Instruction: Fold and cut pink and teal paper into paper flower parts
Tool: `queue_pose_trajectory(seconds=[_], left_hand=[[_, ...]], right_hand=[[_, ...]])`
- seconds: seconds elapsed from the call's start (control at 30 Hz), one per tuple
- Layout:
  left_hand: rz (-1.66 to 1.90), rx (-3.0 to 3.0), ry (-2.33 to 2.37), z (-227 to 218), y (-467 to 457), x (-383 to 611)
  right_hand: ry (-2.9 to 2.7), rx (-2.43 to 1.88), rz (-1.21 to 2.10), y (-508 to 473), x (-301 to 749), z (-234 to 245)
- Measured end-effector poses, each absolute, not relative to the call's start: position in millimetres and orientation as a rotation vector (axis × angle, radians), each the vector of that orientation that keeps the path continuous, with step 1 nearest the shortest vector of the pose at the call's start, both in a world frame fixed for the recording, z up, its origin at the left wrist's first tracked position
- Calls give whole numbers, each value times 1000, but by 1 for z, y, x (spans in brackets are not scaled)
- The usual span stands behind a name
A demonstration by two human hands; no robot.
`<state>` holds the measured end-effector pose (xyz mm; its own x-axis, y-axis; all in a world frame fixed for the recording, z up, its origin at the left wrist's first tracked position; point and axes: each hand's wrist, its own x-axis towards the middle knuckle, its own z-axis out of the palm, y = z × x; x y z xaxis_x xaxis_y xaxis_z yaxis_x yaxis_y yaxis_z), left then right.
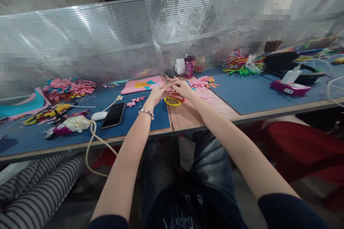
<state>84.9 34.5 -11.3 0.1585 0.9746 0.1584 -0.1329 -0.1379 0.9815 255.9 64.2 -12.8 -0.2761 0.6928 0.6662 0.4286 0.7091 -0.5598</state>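
My left hand (158, 93) and my right hand (184, 88) meet over the table's middle, fingers closed around a small pink piece (170, 89), perhaps paper or foam. Fingers hide most of it. Just beneath lies a yellow ring-shaped handle (172, 104) with a red-orange one beside it, like scissors; the rest is covered. Left of my hands are pink sheets (129, 88) with yellow and blue pieces on top. Small pink cut-outs (131, 104) rest nearer the edge. A pile of pink pieces (200, 81) sits beyond my right hand.
A phone (114, 115), white charger case (99, 115) and cable lie left, by yellow-handled scissors (37, 117) and a pink heap (67, 89). A purple cup (189, 67) stands at the back. Rightward are colourful pipe cleaners (242, 63) and a purple box (290, 88). Perforated metal (129, 35) walls the back.
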Motion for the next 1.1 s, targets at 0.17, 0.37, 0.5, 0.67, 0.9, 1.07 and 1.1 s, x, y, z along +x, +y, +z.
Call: queue_pose_trajectory(seconds=[0.17, 0.37, 0.5, 0.67, 0.9, 1.07, 1.1], left_hand=[[1249, 1285, 931, -10, 34, 86], [1268, 1309, 930, -9, 33, 87], [1268, 1346, 956, -10, 34, 86], [1255, 1404, 949, -12, 37, 86], [1252, 1459, 968, -13, 39, 84], [1208, 1495, 998, -12, 37, 84], [1203, 1490, 999, -12, 36, 85]], right_hand=[[-1890, -869, 372, 65, 256, -14], [-1903, -864, 366, 65, 255, -15], [-1940, -839, 404, 61, 254, -13], [-1883, -817, 578, 55, 253, -9], [-1881, -788, 638, 59, 254, -11], [-1896, -745, 617, 65, 256, -15], [-1900, -742, 620, 66, 257, -16]])
